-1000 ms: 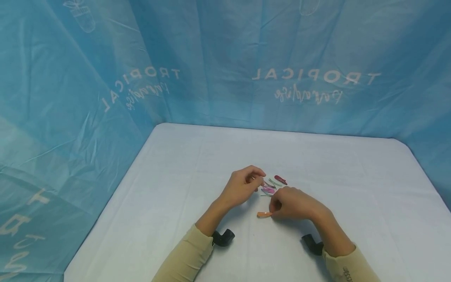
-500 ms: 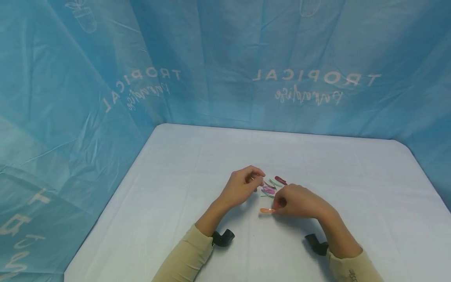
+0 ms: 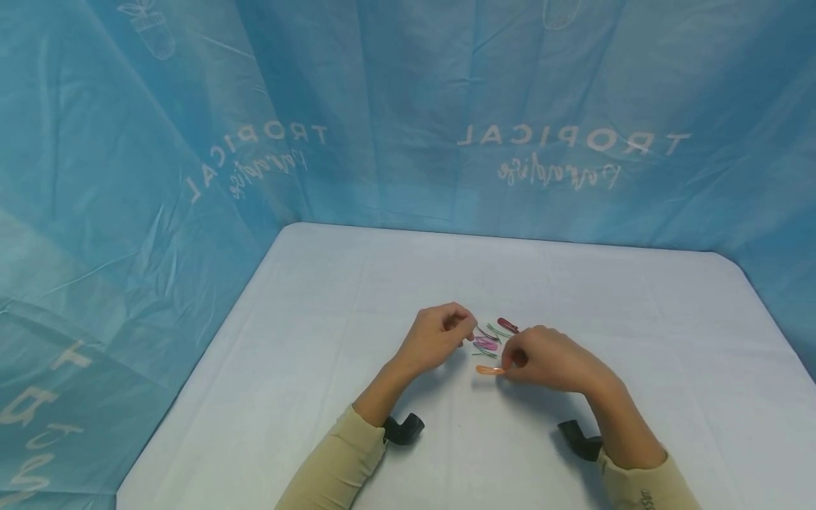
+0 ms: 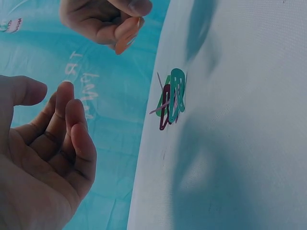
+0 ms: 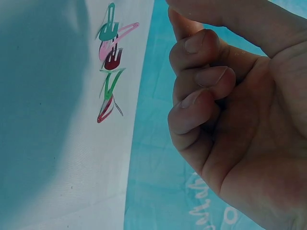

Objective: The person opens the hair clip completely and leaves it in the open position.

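Note:
An orange snap hair clip (image 3: pixel 489 370) is pinched between the thumb and finger of my right hand (image 3: pixel 551 360). In the head view it is held just above the white cloth, over its own shadow; the left wrist view also shows the orange clip (image 4: pixel 127 36) in those fingertips. My left hand (image 3: pixel 436 336) hovers beside a small pile, its fingers loosely bent and the thumb apart from them, holding nothing. That pile has several snap clips: a pink clip (image 3: pixel 486 343), a dark red clip (image 3: pixel 508 325), a green clip (image 5: pixel 112 82) and a teal clip (image 4: pixel 176 93), some overlapping.
White cloth covers the table (image 3: pixel 357 283). Blue printed curtains (image 3: pixel 408 106) hang behind it and along the left. A black curved mount (image 3: pixel 404 429) sits at the left wrist, and a similar black mount (image 3: pixel 580 440) at the right.
My right hand has moved away from me and slightly right, carrying the orange hair clip up off the cloth. The left hand and the pile have hardly moved.

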Available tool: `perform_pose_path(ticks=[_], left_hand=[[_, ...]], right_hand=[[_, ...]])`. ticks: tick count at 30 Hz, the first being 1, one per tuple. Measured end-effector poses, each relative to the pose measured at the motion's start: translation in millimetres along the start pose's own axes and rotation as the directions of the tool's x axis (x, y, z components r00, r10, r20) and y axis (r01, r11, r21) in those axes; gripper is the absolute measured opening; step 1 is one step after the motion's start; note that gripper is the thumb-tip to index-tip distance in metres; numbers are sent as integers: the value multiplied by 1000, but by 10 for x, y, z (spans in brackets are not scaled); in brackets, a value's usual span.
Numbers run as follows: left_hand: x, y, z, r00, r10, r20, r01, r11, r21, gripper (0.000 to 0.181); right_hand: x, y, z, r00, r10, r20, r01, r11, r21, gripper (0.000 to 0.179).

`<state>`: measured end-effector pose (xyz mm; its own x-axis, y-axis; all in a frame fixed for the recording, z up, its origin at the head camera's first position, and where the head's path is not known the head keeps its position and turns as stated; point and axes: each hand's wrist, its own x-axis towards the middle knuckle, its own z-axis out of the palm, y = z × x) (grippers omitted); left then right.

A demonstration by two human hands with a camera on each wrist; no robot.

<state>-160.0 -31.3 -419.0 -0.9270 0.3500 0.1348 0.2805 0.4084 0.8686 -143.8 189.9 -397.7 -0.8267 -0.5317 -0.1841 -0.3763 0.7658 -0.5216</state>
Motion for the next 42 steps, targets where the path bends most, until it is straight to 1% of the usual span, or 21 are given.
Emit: perform_pose_path(ticks=[8,15,18,24,28,32,35,39,42], left_hand=[[-4,-7,13,999,-13,29,12,998,58,13],[0,10,20,997,-60,55,56,995,78,12],[0,10,18,995,-70,69,64,994,90,13],[-9,3,12,995,-55,81,48,994,93,15],[-14,9,7,995,-39,93,30,995,100,20],[-15,16,2,992,-30,122,18,995,95,24],[-17,23,-2,989,-24,146,11,996,89,21],[-19,28,-4,983,-31,183,17,997,80,17],[-19,23,-3,977,-31,210,17,997,72,18]], right_hand=[[-27,-13,-59,1000,23,-8,-23,1000,-1,12],[-63,-22,-105,999,20,-40,-19,1000,10,10],[-65,-25,-110,999,19,-49,-18,1000,15,10],[-67,-28,-107,997,17,-71,-16,1000,16,11],[-77,-35,-118,997,26,-79,-25,999,20,11],[-88,-40,-127,995,13,-98,-12,1000,12,11],[-93,-44,-132,994,-2,-113,3,1000,9,11],[-98,-50,-137,991,-7,-133,8,1000,10,12],[-96,-53,-136,989,-9,-151,9,1000,1,11]])
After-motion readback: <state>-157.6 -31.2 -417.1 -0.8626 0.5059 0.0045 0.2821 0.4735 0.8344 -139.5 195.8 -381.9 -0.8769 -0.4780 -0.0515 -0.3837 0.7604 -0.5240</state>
